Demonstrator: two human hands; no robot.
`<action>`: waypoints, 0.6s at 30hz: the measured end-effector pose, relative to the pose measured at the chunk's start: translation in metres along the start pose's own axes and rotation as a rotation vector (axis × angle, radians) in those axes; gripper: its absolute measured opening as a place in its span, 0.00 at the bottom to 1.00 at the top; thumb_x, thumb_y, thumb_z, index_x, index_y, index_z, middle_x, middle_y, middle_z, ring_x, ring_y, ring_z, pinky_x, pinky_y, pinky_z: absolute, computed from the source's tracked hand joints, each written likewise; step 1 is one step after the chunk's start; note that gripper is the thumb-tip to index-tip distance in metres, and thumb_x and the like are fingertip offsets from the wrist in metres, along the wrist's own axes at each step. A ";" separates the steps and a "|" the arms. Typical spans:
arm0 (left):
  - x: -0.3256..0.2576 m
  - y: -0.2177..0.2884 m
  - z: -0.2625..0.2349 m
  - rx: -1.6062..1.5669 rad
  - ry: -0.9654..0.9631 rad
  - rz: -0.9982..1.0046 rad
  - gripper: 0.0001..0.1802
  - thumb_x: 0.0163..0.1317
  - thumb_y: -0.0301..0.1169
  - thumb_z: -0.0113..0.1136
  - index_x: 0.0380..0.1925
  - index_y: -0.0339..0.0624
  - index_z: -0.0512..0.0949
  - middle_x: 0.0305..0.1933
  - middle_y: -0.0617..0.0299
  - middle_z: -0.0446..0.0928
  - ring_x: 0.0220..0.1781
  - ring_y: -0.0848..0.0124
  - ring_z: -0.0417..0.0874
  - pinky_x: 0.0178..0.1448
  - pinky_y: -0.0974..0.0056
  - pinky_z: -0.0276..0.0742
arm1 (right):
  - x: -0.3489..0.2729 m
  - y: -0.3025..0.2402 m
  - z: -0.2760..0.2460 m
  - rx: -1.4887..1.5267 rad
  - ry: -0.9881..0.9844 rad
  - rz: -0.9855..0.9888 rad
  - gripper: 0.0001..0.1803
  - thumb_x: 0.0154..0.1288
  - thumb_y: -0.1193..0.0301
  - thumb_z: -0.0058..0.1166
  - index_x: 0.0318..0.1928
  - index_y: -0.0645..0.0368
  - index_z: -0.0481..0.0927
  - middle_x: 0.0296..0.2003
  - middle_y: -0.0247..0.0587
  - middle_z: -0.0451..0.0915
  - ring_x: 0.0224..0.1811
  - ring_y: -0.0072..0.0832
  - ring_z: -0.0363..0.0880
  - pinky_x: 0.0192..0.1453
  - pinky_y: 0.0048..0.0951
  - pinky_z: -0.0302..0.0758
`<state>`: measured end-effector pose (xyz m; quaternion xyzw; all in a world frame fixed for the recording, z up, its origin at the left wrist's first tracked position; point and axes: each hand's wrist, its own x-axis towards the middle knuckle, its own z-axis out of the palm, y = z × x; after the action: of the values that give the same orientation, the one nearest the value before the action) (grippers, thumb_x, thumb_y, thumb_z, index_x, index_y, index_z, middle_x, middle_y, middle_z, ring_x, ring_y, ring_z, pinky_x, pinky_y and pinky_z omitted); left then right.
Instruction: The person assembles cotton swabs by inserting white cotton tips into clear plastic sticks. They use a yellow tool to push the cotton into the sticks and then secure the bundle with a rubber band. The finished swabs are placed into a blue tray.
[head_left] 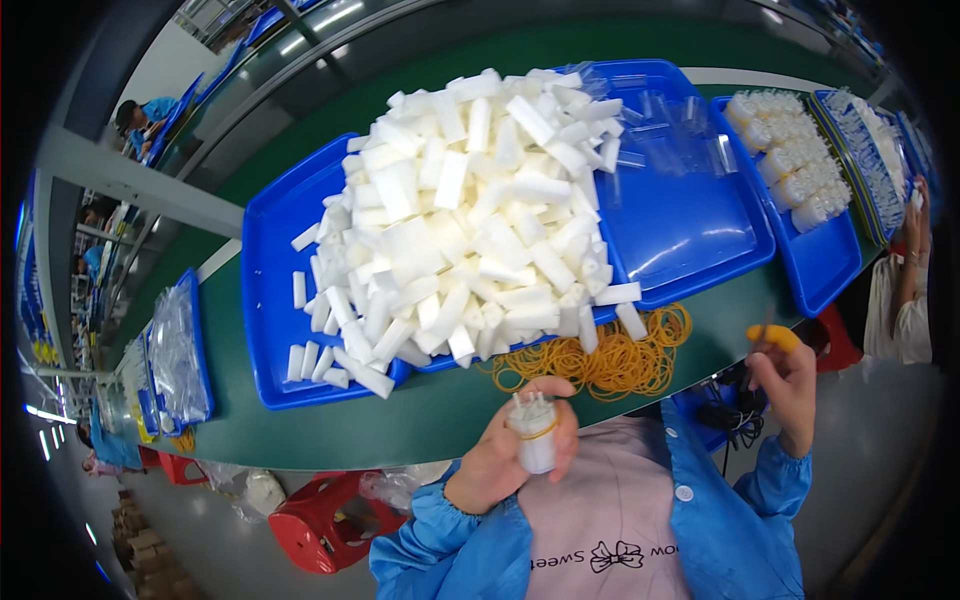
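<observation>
My left hand (515,445) is closed around a bundle of short whitish tubes (537,455), held upright with thin tips at the top. A yellow-orange rubber band circles the bundle near its upper part. Off to the right, my right hand (787,385) is raised past the table edge with its fingers drawn together. Something orange-yellow (775,338) shows at its fingertips; whether it is held or worn on a finger I cannot make out. A loose heap of yellow-orange rubber bands (610,360) lies on the table between my hands, just beyond the left one.
White foam pieces (450,220) are heaped over a blue tray (290,250). The blue tray beside it (690,235) holds clear plastic tubes (670,120). Banded bundles (795,160) stand in a tray at right, near another person's arm (910,270). A red stool (325,525) stands below left.
</observation>
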<state>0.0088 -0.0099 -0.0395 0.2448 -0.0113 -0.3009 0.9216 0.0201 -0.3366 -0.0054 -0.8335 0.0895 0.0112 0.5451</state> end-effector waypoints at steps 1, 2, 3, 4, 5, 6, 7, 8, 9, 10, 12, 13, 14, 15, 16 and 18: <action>0.000 0.001 0.001 0.015 0.030 -0.030 0.41 0.52 0.56 0.65 0.58 0.42 0.63 0.37 0.59 0.70 0.29 0.65 0.74 0.27 0.66 0.72 | -0.003 0.001 -0.002 0.103 0.010 0.015 0.07 0.62 0.78 0.50 0.40 0.67 0.75 0.28 0.35 0.76 0.25 0.19 0.75 0.31 0.19 0.72; -0.001 0.003 0.004 0.058 0.072 -0.039 0.41 0.52 0.56 0.65 0.58 0.42 0.63 0.37 0.59 0.70 0.31 0.64 0.75 0.29 0.66 0.73 | -0.001 0.001 0.003 0.180 0.089 -0.037 0.07 0.63 0.77 0.50 0.41 0.67 0.75 0.30 0.35 0.76 0.27 0.19 0.75 0.33 0.19 0.72; -0.002 0.005 0.009 0.099 0.114 -0.049 0.42 0.52 0.56 0.66 0.58 0.41 0.63 0.37 0.59 0.70 0.32 0.64 0.76 0.30 0.66 0.74 | 0.003 -0.001 0.010 0.256 0.168 -0.087 0.08 0.64 0.77 0.49 0.42 0.66 0.74 0.31 0.36 0.76 0.28 0.19 0.75 0.35 0.20 0.73; -0.003 0.005 0.012 0.139 0.154 -0.060 0.42 0.51 0.55 0.66 0.57 0.41 0.62 0.38 0.59 0.70 0.34 0.63 0.77 0.32 0.66 0.75 | 0.005 -0.002 0.015 0.330 0.249 -0.137 0.08 0.65 0.76 0.49 0.44 0.66 0.73 0.32 0.36 0.76 0.30 0.20 0.76 0.37 0.20 0.73; -0.006 0.006 0.009 0.090 0.118 -0.078 0.41 0.52 0.53 0.66 0.58 0.40 0.62 0.39 0.59 0.70 0.35 0.65 0.77 0.34 0.66 0.75 | 0.006 0.003 0.009 0.336 0.271 -0.076 0.10 0.67 0.74 0.49 0.47 0.65 0.72 0.35 0.37 0.76 0.36 0.21 0.77 0.42 0.23 0.73; -0.008 0.007 0.003 0.040 0.082 -0.095 0.40 0.52 0.51 0.67 0.58 0.40 0.62 0.40 0.60 0.71 0.36 0.66 0.77 0.37 0.66 0.75 | 0.009 0.005 0.012 0.295 0.317 -0.106 0.10 0.67 0.73 0.49 0.47 0.65 0.72 0.35 0.37 0.76 0.36 0.21 0.77 0.42 0.23 0.73; -0.011 0.005 -0.001 -0.014 0.047 -0.111 0.40 0.53 0.49 0.67 0.58 0.40 0.62 0.40 0.60 0.71 0.38 0.68 0.78 0.39 0.67 0.75 | 0.014 0.009 0.017 0.252 0.359 -0.134 0.10 0.67 0.73 0.49 0.46 0.65 0.73 0.35 0.37 0.76 0.37 0.21 0.78 0.43 0.23 0.73; -0.012 0.004 -0.003 -0.016 0.032 -0.098 0.41 0.53 0.50 0.67 0.58 0.39 0.62 0.41 0.60 0.71 0.38 0.68 0.78 0.39 0.67 0.75 | 0.019 0.013 0.021 0.209 0.402 -0.162 0.10 0.68 0.72 0.50 0.46 0.65 0.73 0.35 0.37 0.77 0.37 0.22 0.78 0.43 0.23 0.73; -0.011 0.003 -0.004 -0.018 0.018 -0.085 0.41 0.52 0.52 0.67 0.58 0.39 0.62 0.41 0.60 0.72 0.37 0.68 0.78 0.39 0.67 0.75 | 0.024 0.019 0.022 0.022 0.342 -0.196 0.09 0.69 0.71 0.49 0.43 0.65 0.75 0.33 0.37 0.78 0.36 0.22 0.79 0.41 0.23 0.73; -0.010 0.002 -0.006 -0.022 0.001 -0.072 0.42 0.52 0.53 0.67 0.58 0.39 0.62 0.42 0.60 0.72 0.37 0.69 0.78 0.40 0.66 0.75 | 0.027 0.019 0.020 -0.255 0.207 -0.217 0.10 0.69 0.71 0.48 0.40 0.66 0.77 0.30 0.39 0.79 0.33 0.22 0.79 0.38 0.22 0.73; -0.011 0.000 -0.009 -0.016 -0.006 -0.076 0.42 0.53 0.54 0.65 0.58 0.38 0.61 0.42 0.59 0.73 0.37 0.69 0.78 0.39 0.66 0.75 | 0.028 0.017 0.031 -0.393 0.233 -0.257 0.11 0.69 0.70 0.48 0.38 0.67 0.77 0.28 0.39 0.79 0.32 0.22 0.79 0.35 0.22 0.72; -0.011 0.000 -0.011 -0.012 -0.010 -0.079 0.42 0.54 0.55 0.64 0.58 0.38 0.61 0.42 0.59 0.73 0.37 0.70 0.78 0.39 0.66 0.75 | 0.027 0.014 0.034 -0.337 0.239 -0.254 0.11 0.70 0.70 0.48 0.38 0.67 0.77 0.28 0.40 0.79 0.31 0.22 0.79 0.35 0.22 0.72; -0.009 0.000 -0.010 -0.032 0.019 -0.087 0.41 0.55 0.54 0.63 0.58 0.37 0.61 0.42 0.59 0.73 0.38 0.70 0.77 0.39 0.66 0.75 | 0.026 0.010 0.035 -0.281 0.245 -0.250 0.11 0.70 0.69 0.47 0.38 0.67 0.77 0.28 0.40 0.79 0.31 0.23 0.78 0.35 0.23 0.72; -0.006 0.000 -0.007 -0.051 0.047 -0.095 0.41 0.56 0.54 0.62 0.59 0.36 0.61 0.42 0.58 0.73 0.38 0.70 0.77 0.39 0.66 0.75 | 0.024 0.005 0.037 -0.225 0.251 -0.245 0.11 0.70 0.69 0.46 0.39 0.67 0.76 0.29 0.40 0.79 0.31 0.23 0.78 0.35 0.23 0.73; -0.003 0.001 -0.004 -0.068 0.072 -0.107 0.40 0.57 0.54 0.60 0.59 0.36 0.60 0.42 0.58 0.73 0.38 0.70 0.77 0.39 0.66 0.75 | 0.022 -0.001 0.042 -0.055 0.244 -0.246 0.11 0.71 0.69 0.45 0.39 0.66 0.76 0.29 0.41 0.79 0.31 0.24 0.78 0.36 0.24 0.73; 0.000 0.003 -0.001 -0.016 0.094 -0.187 0.43 0.55 0.58 0.60 0.60 0.37 0.60 0.42 0.57 0.73 0.37 0.70 0.77 0.37 0.66 0.75 | 0.014 -0.019 0.058 0.279 0.238 -0.241 0.12 0.71 0.69 0.42 0.39 0.66 0.75 0.28 0.42 0.78 0.30 0.25 0.78 0.36 0.25 0.74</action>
<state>0.0105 -0.0074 -0.0387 0.2512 0.0574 -0.3737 0.8910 0.0412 -0.2784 -0.0133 -0.7502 0.0535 -0.1650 0.6381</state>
